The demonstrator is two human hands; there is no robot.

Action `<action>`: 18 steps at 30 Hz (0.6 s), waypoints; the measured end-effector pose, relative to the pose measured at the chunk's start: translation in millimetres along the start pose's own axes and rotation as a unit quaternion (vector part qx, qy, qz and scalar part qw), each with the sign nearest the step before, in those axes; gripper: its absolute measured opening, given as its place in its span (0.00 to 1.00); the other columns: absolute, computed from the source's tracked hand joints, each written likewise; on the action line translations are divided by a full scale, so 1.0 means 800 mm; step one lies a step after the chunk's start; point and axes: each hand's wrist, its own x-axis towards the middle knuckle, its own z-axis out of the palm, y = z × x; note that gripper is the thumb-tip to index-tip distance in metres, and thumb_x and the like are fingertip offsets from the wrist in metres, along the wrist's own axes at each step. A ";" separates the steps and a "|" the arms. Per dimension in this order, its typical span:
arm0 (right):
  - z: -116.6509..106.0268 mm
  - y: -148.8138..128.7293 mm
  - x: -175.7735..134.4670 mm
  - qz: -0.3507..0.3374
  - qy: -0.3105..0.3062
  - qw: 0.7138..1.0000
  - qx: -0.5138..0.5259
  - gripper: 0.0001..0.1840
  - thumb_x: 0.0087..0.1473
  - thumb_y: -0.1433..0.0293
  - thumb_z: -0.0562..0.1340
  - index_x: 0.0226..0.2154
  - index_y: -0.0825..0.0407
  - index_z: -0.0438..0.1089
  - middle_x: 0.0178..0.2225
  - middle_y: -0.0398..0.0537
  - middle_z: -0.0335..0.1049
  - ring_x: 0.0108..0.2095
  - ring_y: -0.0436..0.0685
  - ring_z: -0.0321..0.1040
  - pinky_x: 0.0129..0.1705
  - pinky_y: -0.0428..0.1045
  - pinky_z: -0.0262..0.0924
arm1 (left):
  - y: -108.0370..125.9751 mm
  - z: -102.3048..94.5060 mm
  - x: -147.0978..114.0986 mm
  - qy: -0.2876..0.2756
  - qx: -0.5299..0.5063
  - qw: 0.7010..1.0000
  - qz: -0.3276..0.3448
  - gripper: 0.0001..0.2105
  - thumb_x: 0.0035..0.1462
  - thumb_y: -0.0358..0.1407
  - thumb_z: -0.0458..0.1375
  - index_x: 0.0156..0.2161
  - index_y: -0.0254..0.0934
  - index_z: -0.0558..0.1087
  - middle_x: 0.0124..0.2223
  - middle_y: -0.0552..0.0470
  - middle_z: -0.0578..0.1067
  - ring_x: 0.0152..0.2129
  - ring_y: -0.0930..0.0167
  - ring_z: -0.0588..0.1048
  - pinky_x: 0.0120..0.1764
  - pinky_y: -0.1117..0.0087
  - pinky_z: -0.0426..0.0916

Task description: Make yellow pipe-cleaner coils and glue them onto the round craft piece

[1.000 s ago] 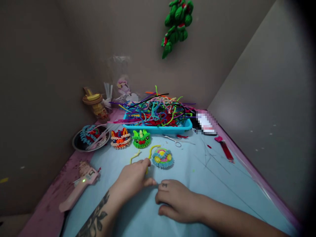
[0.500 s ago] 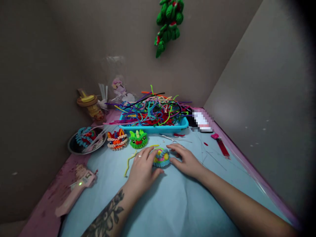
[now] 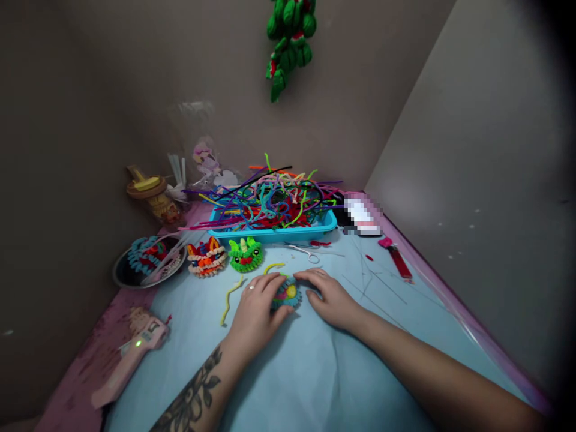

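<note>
A small round craft piece [image 3: 287, 294] of light blue, pink and yellow pipe cleaners lies on the blue table cover. My left hand [image 3: 257, 309] grips its left side, fingers over the top and thumb along the near edge, hiding part of it. My right hand [image 3: 330, 300] is at its right, fingers apart; the fingertips reach the far edge, and I cannot tell if they touch. Left of my left hand lies a bent yellow pipe cleaner [image 3: 231, 298]. Another yellow piece [image 3: 273, 266] rests just beyond the fingers.
Finished pipe-cleaner animal heads, one orange [image 3: 206, 258] and one green [image 3: 246, 254], sit beyond my left hand. Behind are a blue tray [image 3: 270, 235] of pipe cleaners and scissors [image 3: 306, 252]. A metal bowl [image 3: 117, 276] and pink glue gun [image 3: 135, 354] lie left, a phone [image 3: 362, 216] right.
The view has shifted slightly, so everything sits further left. My right hand's fingers have drawn a little closer over the far edge of the craft piece, while my left hand keeps its grip.
</note>
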 end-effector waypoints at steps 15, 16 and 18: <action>0.006 -0.019 -0.004 -0.046 0.084 0.990 -0.105 0.08 0.53 0.73 0.60 0.37 0.51 0.71 0.35 0.51 0.69 0.41 0.59 0.63 0.45 0.56 0.60 | -0.001 0.003 0.000 0.006 0.002 1.000 0.011 0.22 0.53 0.36 0.60 0.55 0.44 0.66 0.54 0.46 0.69 0.51 0.62 0.66 0.52 0.57 0.63; 0.007 -0.021 -0.004 -0.045 0.085 0.988 -0.120 0.06 0.54 0.72 0.60 0.36 0.51 0.71 0.34 0.50 0.68 0.39 0.59 0.62 0.43 0.56 0.60 | -0.001 0.003 0.000 0.002 0.005 1.000 0.009 0.22 0.53 0.36 0.60 0.54 0.44 0.67 0.54 0.46 0.69 0.51 0.61 0.66 0.52 0.56 0.63; 0.011 -0.024 -0.003 -0.041 0.081 0.986 -0.138 0.05 0.54 0.71 0.61 0.35 0.51 0.72 0.32 0.49 0.68 0.38 0.58 0.62 0.41 0.54 0.60 | 0.000 0.003 0.000 -0.004 0.007 1.000 0.004 0.22 0.54 0.36 0.60 0.54 0.44 0.67 0.55 0.46 0.69 0.51 0.60 0.66 0.51 0.55 0.63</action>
